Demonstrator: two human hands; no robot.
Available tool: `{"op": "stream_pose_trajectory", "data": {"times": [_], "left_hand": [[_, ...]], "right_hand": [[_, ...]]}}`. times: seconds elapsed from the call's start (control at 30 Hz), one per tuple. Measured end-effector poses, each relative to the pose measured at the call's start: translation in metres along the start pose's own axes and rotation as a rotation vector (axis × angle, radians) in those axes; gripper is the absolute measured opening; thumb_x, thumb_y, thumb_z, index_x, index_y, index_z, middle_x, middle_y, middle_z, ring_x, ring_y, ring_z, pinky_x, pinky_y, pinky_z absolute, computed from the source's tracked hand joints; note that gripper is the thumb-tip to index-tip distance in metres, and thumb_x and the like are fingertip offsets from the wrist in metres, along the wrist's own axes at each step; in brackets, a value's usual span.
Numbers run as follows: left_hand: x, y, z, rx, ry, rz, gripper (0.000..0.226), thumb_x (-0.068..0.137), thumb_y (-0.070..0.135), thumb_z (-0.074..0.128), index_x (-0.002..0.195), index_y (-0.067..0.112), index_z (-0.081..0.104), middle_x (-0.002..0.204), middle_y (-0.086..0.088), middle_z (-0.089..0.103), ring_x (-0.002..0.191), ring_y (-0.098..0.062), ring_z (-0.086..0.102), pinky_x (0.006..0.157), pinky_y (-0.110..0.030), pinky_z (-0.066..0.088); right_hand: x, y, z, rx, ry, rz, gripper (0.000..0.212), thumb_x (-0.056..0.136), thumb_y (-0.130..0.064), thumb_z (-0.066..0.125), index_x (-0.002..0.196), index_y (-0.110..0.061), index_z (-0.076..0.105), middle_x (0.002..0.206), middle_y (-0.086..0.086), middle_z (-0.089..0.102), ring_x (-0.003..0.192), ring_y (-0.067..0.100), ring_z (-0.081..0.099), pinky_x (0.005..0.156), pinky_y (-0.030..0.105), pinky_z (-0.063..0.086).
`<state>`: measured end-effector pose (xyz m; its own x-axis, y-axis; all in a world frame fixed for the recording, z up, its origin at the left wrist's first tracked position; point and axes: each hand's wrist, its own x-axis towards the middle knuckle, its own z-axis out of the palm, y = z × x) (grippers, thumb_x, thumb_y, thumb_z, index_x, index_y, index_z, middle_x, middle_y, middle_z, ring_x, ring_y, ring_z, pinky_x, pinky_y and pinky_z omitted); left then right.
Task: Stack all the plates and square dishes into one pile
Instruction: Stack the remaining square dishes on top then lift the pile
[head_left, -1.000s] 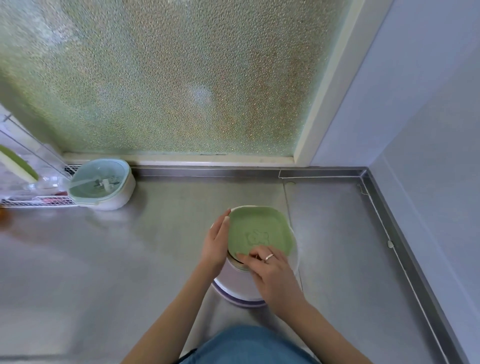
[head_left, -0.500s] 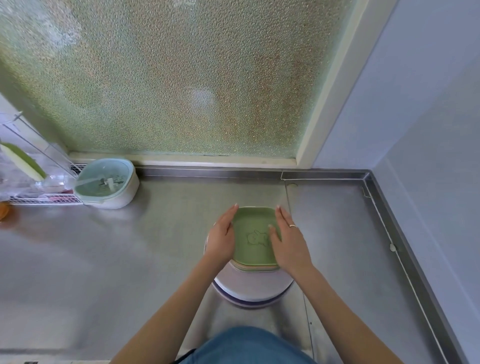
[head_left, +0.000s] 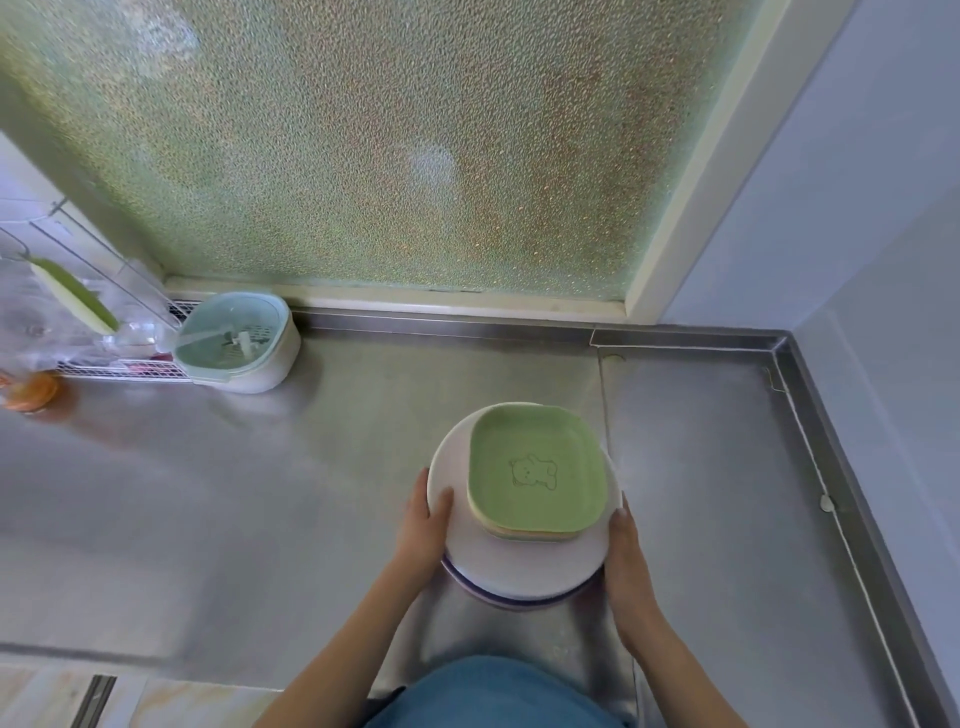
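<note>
One pile stands on the steel counter (head_left: 701, 493). On top is a green square dish (head_left: 537, 467) with a bear drawing, and other square dishes show as thin edges under it. They rest on round white plates (head_left: 519, 571), the lowest with a purple rim. My left hand (head_left: 423, 525) grips the left rim of the round plates, thumb on top. My right hand (head_left: 626, 556) holds the right rim, its fingers partly hidden under the plates.
A pale blue and white strainer basket (head_left: 236, 345) sits at the back left by a wire rack (head_left: 104, 322) holding clear bags. An orange lid (head_left: 28, 389) lies at the far left. A frosted window is behind; a raised steel lip borders the counter's right side.
Both hands have moved off the green square dish and down to the outer rims of the round plates. The green dish now lies squared on the pile.
</note>
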<state>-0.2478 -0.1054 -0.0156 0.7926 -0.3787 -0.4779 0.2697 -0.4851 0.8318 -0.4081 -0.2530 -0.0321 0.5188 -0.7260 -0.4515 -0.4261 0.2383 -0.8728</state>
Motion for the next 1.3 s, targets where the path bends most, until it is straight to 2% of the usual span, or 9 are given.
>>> {"op": "stream_pose_trajectory", "data": {"times": [0.07,0.23,0.4,0.57,0.83,1.0,1.1,1.2,1.3], "left_hand": [[-0.001,-0.003,0.002,0.044,0.006,0.020,0.046,0.082,0.038,0.041,0.125,0.023,0.046,0.119,-0.001,0.057,0.116,-0.028,0.054,0.096,-0.038,0.043],[0.000,0.004,0.000,0.087,-0.002,-0.009,0.045,0.097,0.024,0.042,0.141,0.018,0.034,0.120,0.003,0.051,0.104,-0.015,0.048,0.090,-0.027,0.037],[0.008,0.002,-0.023,0.041,0.011,-0.052,0.045,0.098,0.023,0.042,0.141,0.017,0.032,0.126,-0.001,0.052,0.108,-0.018,0.050,0.096,-0.035,0.043],[0.030,-0.001,-0.064,0.017,0.087,-0.111,0.045,0.094,0.038,0.045,0.136,0.023,0.040,0.125,-0.003,0.056,0.114,-0.028,0.056,0.094,-0.055,0.048],[0.097,0.009,-0.134,-0.012,0.151,-0.147,0.035,0.096,0.032,0.042,0.130,0.023,0.043,0.119,-0.009,0.058,0.104,-0.034,0.057,0.078,-0.045,0.051],[0.136,0.024,-0.170,-0.046,0.152,-0.133,0.040,0.097,0.030,0.040,0.136,0.023,0.037,0.126,-0.009,0.053,0.116,-0.035,0.053,0.097,-0.057,0.046],[0.153,0.026,-0.187,-0.047,0.141,-0.103,0.040,0.096,0.030,0.039,0.135,0.023,0.038,0.123,-0.006,0.054,0.116,-0.034,0.053,0.096,-0.059,0.045],[0.160,0.027,-0.196,-0.027,0.143,-0.050,0.045,0.097,0.024,0.039,0.141,0.017,0.028,0.126,-0.004,0.048,0.113,-0.024,0.048,0.104,-0.044,0.039],[0.154,0.026,-0.198,0.006,0.131,0.047,0.049,0.098,0.011,0.036,0.144,0.010,0.018,0.125,0.000,0.039,0.112,-0.016,0.039,0.097,-0.028,0.031]], "right_hand": [[0.004,0.010,0.006,0.047,0.010,0.002,0.080,0.077,-0.081,0.024,0.145,-0.037,0.025,0.151,-0.007,0.032,0.138,0.013,0.030,0.116,0.045,0.023],[0.008,0.011,0.014,0.172,0.089,-0.003,0.046,0.101,-0.042,0.019,0.143,-0.028,0.033,0.140,-0.002,0.045,0.129,0.015,0.041,0.108,0.034,0.031],[0.009,-0.004,0.038,0.196,0.032,-0.015,0.040,0.103,-0.035,0.018,0.134,-0.028,0.043,0.126,0.000,0.056,0.112,0.010,0.053,0.089,0.026,0.042],[0.020,-0.008,0.085,0.189,-0.057,0.018,0.049,0.099,-0.048,0.019,0.147,-0.040,0.011,0.153,-0.013,0.022,0.137,0.009,0.028,0.114,0.037,0.025],[0.058,-0.042,0.178,0.208,-0.039,0.012,0.046,0.101,-0.040,0.021,0.147,-0.035,0.017,0.153,-0.009,0.026,0.136,0.010,0.030,0.115,0.039,0.025],[0.081,-0.071,0.227,0.197,-0.018,-0.047,0.043,0.103,-0.023,0.025,0.145,-0.030,0.027,0.141,-0.024,0.032,0.124,-0.011,0.036,0.105,0.023,0.028],[0.088,-0.081,0.249,0.221,0.022,-0.026,0.042,0.103,-0.033,0.024,0.144,-0.035,0.025,0.140,-0.018,0.037,0.124,0.002,0.039,0.102,0.024,0.031],[0.090,-0.083,0.266,0.210,0.057,-0.022,0.042,0.101,-0.038,0.024,0.143,-0.040,0.026,0.144,-0.015,0.036,0.128,0.007,0.038,0.106,0.028,0.031],[0.089,-0.084,0.275,0.206,0.096,-0.010,0.043,0.100,-0.043,0.026,0.143,-0.041,0.026,0.148,-0.013,0.034,0.131,0.007,0.037,0.111,0.033,0.030]]}}
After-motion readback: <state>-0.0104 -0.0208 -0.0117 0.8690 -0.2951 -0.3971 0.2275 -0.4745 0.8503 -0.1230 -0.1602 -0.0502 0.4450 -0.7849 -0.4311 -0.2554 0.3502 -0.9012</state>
